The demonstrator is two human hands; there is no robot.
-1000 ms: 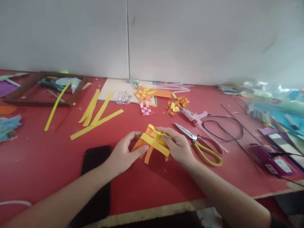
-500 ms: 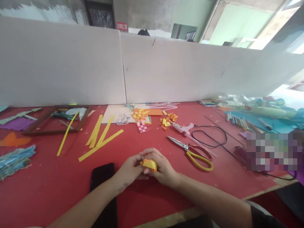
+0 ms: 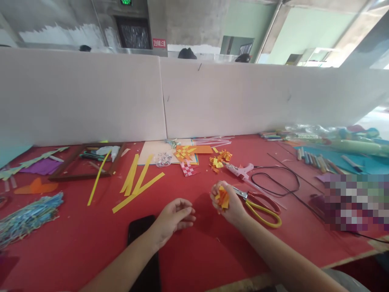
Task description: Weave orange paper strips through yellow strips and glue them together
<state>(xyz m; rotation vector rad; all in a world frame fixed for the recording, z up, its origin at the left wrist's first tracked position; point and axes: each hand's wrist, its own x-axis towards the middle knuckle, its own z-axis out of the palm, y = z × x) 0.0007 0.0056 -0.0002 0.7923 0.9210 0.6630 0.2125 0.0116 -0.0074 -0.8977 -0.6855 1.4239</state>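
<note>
My right hand point(image 3: 234, 205) is closed around a crumpled piece of orange and yellow paper point(image 3: 223, 197), raised a little over the red table and partly hidden by the fingers. Just behind that hand lie scissors point(image 3: 263, 209) with one red and one yellow handle, their blade tips covered by it. My left hand point(image 3: 176, 215) is empty, fingers loosely curved and apart. Under the left forearm rests a black phone point(image 3: 142, 227). Farther back sits a small pile of orange and yellow paper scraps point(image 3: 220, 159), beside a pink glue gun point(image 3: 240, 170).
Yellow paper strips point(image 3: 138, 192) lie to the left, near a brown wooden frame point(image 3: 80, 176) with tools inside. A woven orange and yellow paper piece point(image 3: 184, 153) rests on sheets at the back. A black cord point(image 3: 275, 173) loops rightward. A white partition point(image 3: 103, 97) stands behind the table.
My hands have separated: the right moved right and up toward the scissors with the orange and yellow paper, while the left let go of it. The view has tilted up slightly.
</note>
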